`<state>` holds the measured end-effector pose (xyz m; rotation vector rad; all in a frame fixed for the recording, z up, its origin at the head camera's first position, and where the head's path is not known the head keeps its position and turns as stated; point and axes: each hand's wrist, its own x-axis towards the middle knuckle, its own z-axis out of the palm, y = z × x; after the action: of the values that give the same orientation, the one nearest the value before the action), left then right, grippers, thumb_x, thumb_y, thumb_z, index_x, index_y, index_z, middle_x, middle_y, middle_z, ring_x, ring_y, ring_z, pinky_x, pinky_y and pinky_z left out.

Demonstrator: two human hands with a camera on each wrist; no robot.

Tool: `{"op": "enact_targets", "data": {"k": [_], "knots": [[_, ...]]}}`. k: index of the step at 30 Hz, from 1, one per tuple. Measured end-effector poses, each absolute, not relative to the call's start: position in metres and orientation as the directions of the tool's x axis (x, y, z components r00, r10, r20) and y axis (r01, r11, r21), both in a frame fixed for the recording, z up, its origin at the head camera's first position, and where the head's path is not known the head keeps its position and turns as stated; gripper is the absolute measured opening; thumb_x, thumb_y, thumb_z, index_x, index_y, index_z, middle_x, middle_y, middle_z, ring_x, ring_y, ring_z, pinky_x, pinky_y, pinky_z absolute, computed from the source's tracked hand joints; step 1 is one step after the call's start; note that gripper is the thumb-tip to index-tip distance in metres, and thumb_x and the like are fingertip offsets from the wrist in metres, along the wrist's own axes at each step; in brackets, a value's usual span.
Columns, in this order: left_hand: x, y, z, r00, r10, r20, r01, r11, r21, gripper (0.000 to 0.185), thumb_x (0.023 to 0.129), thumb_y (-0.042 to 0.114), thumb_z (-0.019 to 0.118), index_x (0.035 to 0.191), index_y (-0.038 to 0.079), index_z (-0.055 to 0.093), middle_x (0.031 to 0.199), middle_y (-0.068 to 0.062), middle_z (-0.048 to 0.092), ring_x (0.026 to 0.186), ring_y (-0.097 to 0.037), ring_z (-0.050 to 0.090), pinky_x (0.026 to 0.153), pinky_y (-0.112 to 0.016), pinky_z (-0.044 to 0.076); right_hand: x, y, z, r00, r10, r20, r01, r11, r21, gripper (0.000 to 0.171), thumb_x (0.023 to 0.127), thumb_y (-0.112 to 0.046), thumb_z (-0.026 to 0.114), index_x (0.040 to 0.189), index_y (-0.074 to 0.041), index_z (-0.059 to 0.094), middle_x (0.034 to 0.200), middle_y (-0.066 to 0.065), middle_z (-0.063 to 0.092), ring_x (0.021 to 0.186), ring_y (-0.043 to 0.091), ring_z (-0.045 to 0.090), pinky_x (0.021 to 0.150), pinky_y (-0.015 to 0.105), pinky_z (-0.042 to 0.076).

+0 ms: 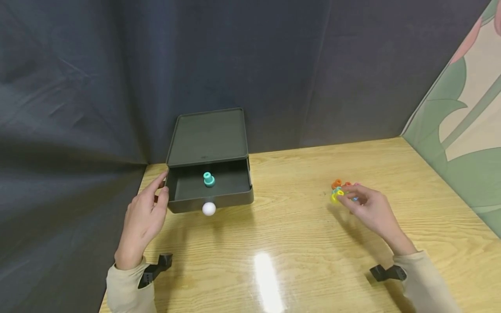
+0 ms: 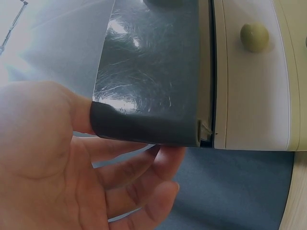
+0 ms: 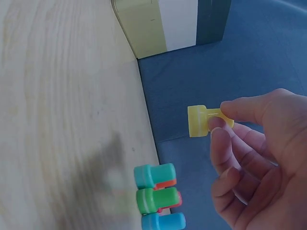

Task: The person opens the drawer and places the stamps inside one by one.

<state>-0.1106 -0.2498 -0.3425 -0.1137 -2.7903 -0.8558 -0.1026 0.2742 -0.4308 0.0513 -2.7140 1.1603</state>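
Observation:
A dark grey drawer box (image 1: 207,137) stands at the table's back left, its drawer (image 1: 235,198) pulled out. A teal peg (image 1: 208,179) stands inside it, and a white knob (image 1: 209,209) sits on its front. My left hand (image 1: 162,187) rests against the box's left side with fairly straight fingers. In the left wrist view the box corner (image 2: 148,72) lies between thumb and fingers (image 2: 144,177), with the knob (image 2: 254,37) beyond. My right hand (image 1: 348,196) pinches a yellow peg (image 1: 336,195) (image 3: 197,120) just above a cluster of coloured pegs (image 1: 339,184) (image 3: 156,200).
The wooden table (image 1: 297,243) stretches between the box and the pegs, with a bright glare patch near the front. A dark curtain (image 1: 274,65) closes the back and left. A leaf-patterned panel (image 1: 462,130) borders the right edge.

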Motion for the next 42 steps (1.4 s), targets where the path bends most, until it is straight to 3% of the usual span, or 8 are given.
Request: {"op": "enact_targets", "data": {"k": [6, 15, 21, 42], "knots": [[-0.111, -0.250, -0.342, -0.975, 0.011, 0.222, 0.134, 0.824, 0.550, 0.052, 0.114, 0.033, 0.037, 0.164, 0.019, 0.045, 0.146, -0.019, 0.065, 0.100, -0.035, 0.073, 0.076, -0.048, 0.047, -0.108, 0.271, -0.422, -0.975, 0.032, 0.221, -0.134, 0.707, -0.694, 0.028, 0.100, -0.029, 0.076, 0.117, -0.006, 0.078, 0.093, 0.013, 0.079, 0.065, 0.008, 0.066, 0.053, 0.027, 0.050], [-0.111, -0.251, -0.342, -0.978, 0.006, 0.210, 0.125, 0.821, 0.557, 0.052, 0.114, 0.034, 0.036, 0.164, 0.020, 0.045, 0.146, -0.019, 0.065, 0.102, -0.036, 0.073, 0.081, -0.054, 0.048, -0.116, 0.260, -0.406, -0.970, 0.006, 0.241, -0.168, 0.700, -0.694, 0.027, 0.100, -0.029, 0.076, 0.117, -0.008, 0.078, 0.096, 0.014, 0.080, 0.067, 0.006, 0.069, 0.054, 0.026, 0.053], [-0.111, -0.250, -0.342, -0.975, 0.007, 0.223, 0.132, 0.824, 0.551, 0.052, 0.114, 0.033, 0.037, 0.163, 0.019, 0.046, 0.144, -0.019, 0.066, 0.101, -0.036, 0.074, 0.079, -0.051, 0.049, -0.119, 0.253, -0.395, -0.970, -0.001, 0.242, -0.172, 0.707, -0.686, 0.029, 0.100, -0.031, 0.076, 0.119, -0.010, 0.078, 0.100, 0.013, 0.080, 0.072, 0.005, 0.069, 0.057, 0.027, 0.055], [-0.111, -0.252, -0.342, -0.977, 0.014, 0.213, 0.133, 0.822, 0.554, 0.052, 0.114, 0.034, 0.036, 0.164, 0.020, 0.044, 0.145, -0.019, 0.065, 0.101, -0.036, 0.074, 0.079, -0.052, 0.049, -0.130, 0.221, -0.370, -0.960, -0.032, 0.277, -0.229, 0.657, -0.718, 0.031, 0.099, -0.031, 0.078, 0.122, -0.010, 0.078, 0.099, 0.011, 0.080, 0.065, 0.006, 0.067, 0.055, 0.026, 0.052]]}}
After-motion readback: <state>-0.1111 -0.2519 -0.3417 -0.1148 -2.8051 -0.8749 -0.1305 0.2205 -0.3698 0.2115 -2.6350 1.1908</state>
